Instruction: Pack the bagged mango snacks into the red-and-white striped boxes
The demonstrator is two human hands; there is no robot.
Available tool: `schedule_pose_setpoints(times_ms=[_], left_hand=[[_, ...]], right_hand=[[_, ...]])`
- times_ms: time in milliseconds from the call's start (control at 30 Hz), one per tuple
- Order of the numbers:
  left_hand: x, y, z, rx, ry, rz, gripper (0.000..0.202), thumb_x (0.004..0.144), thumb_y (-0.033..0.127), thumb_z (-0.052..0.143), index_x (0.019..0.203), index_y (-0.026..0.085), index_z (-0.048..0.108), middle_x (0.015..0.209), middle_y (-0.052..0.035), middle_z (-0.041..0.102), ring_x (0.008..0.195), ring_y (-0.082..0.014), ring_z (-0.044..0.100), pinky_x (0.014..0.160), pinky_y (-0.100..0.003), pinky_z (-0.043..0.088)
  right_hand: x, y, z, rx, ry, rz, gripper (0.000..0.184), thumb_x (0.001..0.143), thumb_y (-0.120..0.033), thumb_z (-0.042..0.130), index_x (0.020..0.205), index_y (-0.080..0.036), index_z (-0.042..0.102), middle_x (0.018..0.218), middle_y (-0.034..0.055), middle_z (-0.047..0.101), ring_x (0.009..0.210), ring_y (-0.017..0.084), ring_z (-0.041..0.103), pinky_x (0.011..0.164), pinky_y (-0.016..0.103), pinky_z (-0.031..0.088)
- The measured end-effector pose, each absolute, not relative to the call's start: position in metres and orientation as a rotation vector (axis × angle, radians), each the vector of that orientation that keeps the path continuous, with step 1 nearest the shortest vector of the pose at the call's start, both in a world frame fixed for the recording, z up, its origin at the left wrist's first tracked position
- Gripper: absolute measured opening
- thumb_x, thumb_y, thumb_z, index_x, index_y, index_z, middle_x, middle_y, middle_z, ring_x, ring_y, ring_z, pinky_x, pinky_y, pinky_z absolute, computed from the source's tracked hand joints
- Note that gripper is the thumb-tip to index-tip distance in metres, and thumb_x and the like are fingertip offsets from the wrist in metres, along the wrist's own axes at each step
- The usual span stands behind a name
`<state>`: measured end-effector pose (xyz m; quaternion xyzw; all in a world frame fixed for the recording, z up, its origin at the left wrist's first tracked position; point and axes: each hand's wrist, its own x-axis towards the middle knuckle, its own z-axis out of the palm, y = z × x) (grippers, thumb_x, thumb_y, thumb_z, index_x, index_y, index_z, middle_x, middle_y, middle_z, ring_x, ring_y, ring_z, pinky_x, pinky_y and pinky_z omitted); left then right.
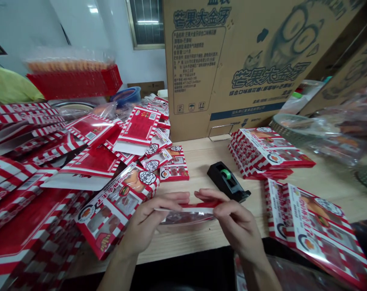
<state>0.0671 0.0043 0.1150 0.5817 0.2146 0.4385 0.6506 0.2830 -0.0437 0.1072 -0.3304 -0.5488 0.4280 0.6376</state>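
My left hand (151, 222) and my right hand (234, 222) both grip one red-and-white striped candy pack (187, 212), held edge-on and level just above the front of the wooden table (198, 157). The fingers of each hand pinch the pack's top edge, thumbs toward me. A black tape dispenser (227, 181) with a green roll sits just beyond my right hand. A finished pack (116, 208) lies flat left of my left hand.
Heaps of red striped packs (34, 161) cover the left side. Neat stacks stand at the right (262, 153) and front right (316, 226). A large printed cardboard box (231, 60) blocks the back. A person's yellow sleeve (10, 87) shows far left.
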Motion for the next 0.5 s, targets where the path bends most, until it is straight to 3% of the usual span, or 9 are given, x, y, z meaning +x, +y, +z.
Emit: schedule_pose_setpoints(times_ms=[100,200,300,367,433,500], left_hand=[[0.063,0.003,0.117,1.398,0.449,1.001,0.035,0.095,0.013,0.047,0.096,0.035,0.075,0.127,0.0023,0.065,0.12,-0.0215,0.058,0.104,-0.038,0.042],[0.062,-0.002,0.117,1.503,0.442,1.002,0.032,0.097,0.02,0.048,0.1,0.037,0.075,0.128,0.0016,0.065,0.118,-0.021,0.06,0.099,-0.034,0.046],[0.061,-0.005,0.118,1.549,0.423,1.009,0.029,0.096,0.023,0.051,0.097,0.038,0.075,0.127,0.0024,0.065,0.114,-0.0194,0.063,0.096,-0.031,0.048],[0.06,-0.005,0.119,1.585,0.441,1.018,0.027,0.095,0.023,0.051,0.098,0.038,0.074,0.127,0.0025,0.065,0.114,-0.019,0.062,0.097,-0.032,0.048],[0.059,-0.006,0.122,1.662,0.487,1.023,0.02,0.094,0.029,0.055,0.104,0.035,0.071,0.126,-0.0005,0.064,0.115,-0.0201,0.061,0.099,-0.034,0.048],[0.058,-0.007,0.124,1.722,0.559,1.046,0.019,0.092,0.035,0.057,0.108,0.031,0.067,0.118,-0.0036,0.066,0.112,-0.0196,0.062,0.096,-0.031,0.05]], right_hand=[[0.282,-0.046,0.109,-0.749,-1.257,0.945,0.02,0.094,-0.023,0.058,0.088,-0.034,0.073,0.121,-0.0019,0.067,0.108,0.018,0.066,0.092,0.032,0.052],[0.277,-0.051,0.115,-0.809,-1.272,0.927,0.002,0.086,-0.031,0.07,0.085,-0.031,0.072,0.121,-0.0002,0.067,0.108,0.019,0.065,0.094,0.03,0.05],[0.271,-0.057,0.124,-0.907,-1.275,0.895,0.005,0.084,-0.032,0.073,0.084,-0.029,0.07,0.119,0.0004,0.067,0.108,0.017,0.064,0.093,0.026,0.051],[0.268,-0.061,0.129,-0.991,-1.278,0.866,0.01,0.085,-0.027,0.071,0.094,-0.031,0.069,0.117,0.0004,0.068,0.107,0.016,0.065,0.09,0.024,0.053],[0.268,-0.062,0.132,-1.067,-1.316,0.811,0.023,0.084,-0.024,0.071,0.105,-0.033,0.067,0.114,0.0014,0.07,0.108,0.017,0.065,0.094,0.027,0.053],[0.268,-0.063,0.133,-1.113,-1.373,0.754,0.021,0.084,-0.022,0.071,0.103,-0.031,0.069,0.107,0.0021,0.073,0.107,0.019,0.066,0.103,0.034,0.048]])
